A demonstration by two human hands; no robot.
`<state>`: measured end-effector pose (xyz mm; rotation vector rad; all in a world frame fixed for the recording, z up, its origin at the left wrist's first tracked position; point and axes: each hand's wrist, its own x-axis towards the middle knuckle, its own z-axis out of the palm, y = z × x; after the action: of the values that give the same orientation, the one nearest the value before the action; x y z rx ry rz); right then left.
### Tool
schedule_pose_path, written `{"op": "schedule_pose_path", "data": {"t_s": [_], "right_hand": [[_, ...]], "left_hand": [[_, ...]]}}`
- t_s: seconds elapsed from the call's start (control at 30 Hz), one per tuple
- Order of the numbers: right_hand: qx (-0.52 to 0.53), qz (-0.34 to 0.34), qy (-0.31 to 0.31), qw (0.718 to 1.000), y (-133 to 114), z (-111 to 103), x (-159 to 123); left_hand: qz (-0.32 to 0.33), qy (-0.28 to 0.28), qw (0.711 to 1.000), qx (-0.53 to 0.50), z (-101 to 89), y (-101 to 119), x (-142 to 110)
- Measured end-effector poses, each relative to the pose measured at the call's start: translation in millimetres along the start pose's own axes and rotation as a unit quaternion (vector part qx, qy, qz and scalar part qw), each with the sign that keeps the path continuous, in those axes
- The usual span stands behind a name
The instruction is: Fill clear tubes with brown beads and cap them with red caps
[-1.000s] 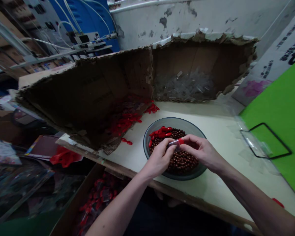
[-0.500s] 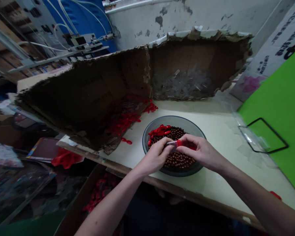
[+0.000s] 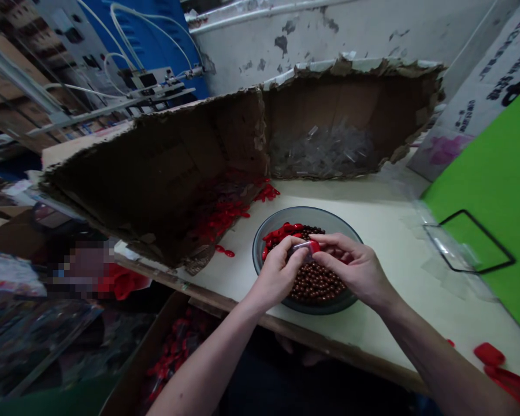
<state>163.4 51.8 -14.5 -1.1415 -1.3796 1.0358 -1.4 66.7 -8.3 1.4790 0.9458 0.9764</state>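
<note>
Over the bowl, my left hand (image 3: 281, 268) is closed around a small clear plastic tube (image 3: 301, 248). A red cap (image 3: 314, 248) sits at the tube's right end. My right hand (image 3: 351, 261) is closed, its thumb and forefinger at that red cap, the other fingers curled behind. Beneath both hands stands a grey round bowl (image 3: 263, 221). Dark brown round beads (image 3: 318, 283) fill most of it, and red plastic pieces (image 3: 281, 232) lie heaped at its back left. My hands hide part of the beads.
Behind the bowl, a torn cardboard bin (image 3: 164, 144) holds red pieces (image 3: 225, 214) on the left and clear tubes (image 3: 333, 150) on the right. A green panel (image 3: 494, 196) and red items (image 3: 489, 353) lie rightward. Below the table edge, a box holds red-and-clear pieces (image 3: 177, 341).
My right fingers have shifted around the tube's red end, and the red shape seen between them earlier is now hidden. The view has moved slightly, showing more red items at lower right.
</note>
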Motion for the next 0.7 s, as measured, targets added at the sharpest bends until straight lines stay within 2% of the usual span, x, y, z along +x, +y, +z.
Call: {"op": "schedule_pose_path", "data": {"t_s": [0.1,0.2,0.33,0.43,0.57,0.63,0.7], "right_hand": [[-0.009,-0.007,0.008,1.0,-1,1,-2],[-0.017,-0.007,0.021,1.0,3,5,-3],[-0.006,0.014,0.007,1.0,9,7,-1],[0.057,0.042,0.052,0.996,10,4,2],[0.088,0.014,0.137,0.987,7,1,15],[0.077,-0.015,0.138,0.987,5,0,25],[0.081,-0.014,0.101,0.991,3,0,36]], "left_hand": [[0.014,-0.001,1.0,0.02,-0.5,2,-1],[0.012,0.013,1.0,-0.01,2.8,-4,1],[-0.049,0.042,0.99,-0.128,11.0,-18,5],[-0.092,0.05,0.969,-0.225,16.2,-24,8],[-0.112,0.037,0.961,-0.251,19.5,-23,7],[-0.126,0.015,0.962,-0.243,20.6,-22,4],[-0.151,-0.025,0.961,-0.23,22.3,-23,1]]}}
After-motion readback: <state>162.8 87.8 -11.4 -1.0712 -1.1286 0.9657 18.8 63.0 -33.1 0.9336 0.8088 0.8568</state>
